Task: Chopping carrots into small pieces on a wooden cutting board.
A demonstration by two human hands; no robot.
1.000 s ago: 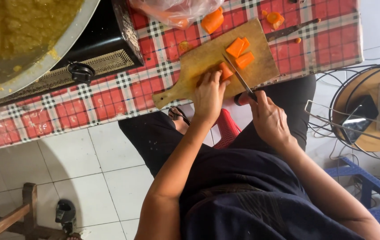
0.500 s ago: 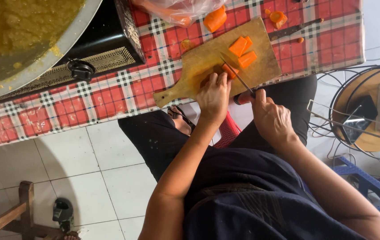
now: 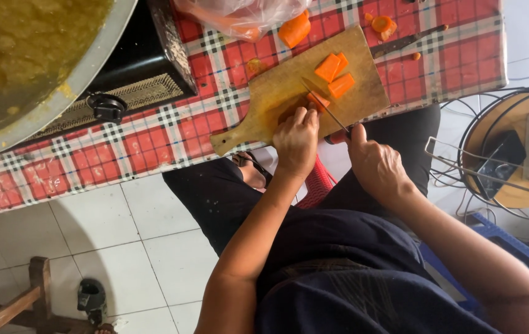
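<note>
A wooden cutting board (image 3: 277, 93) lies on the red checked tablecloth (image 3: 122, 148). My left hand (image 3: 296, 141) presses a small orange carrot piece (image 3: 316, 100) against the board with its fingertips. My right hand (image 3: 376, 164) grips a red-handled knife, whose blade (image 3: 323, 108) slants across the board and meets that piece. Three cut carrot chunks (image 3: 335, 74) lie further up the board, apart from both hands.
A bigger carrot chunk (image 3: 295, 29) and a clear plastic bag (image 3: 239, 12) lie beyond the board, and a second knife (image 3: 403, 42) lies to its right. A black stove (image 3: 134, 80) carries a wide pan (image 3: 29, 62) of yellow-green mash. A wire rack (image 3: 493, 154) stands at right.
The knife blade has shifted left along the board towards the piece under my left hand. Both hands stayed on the board's near edge.
</note>
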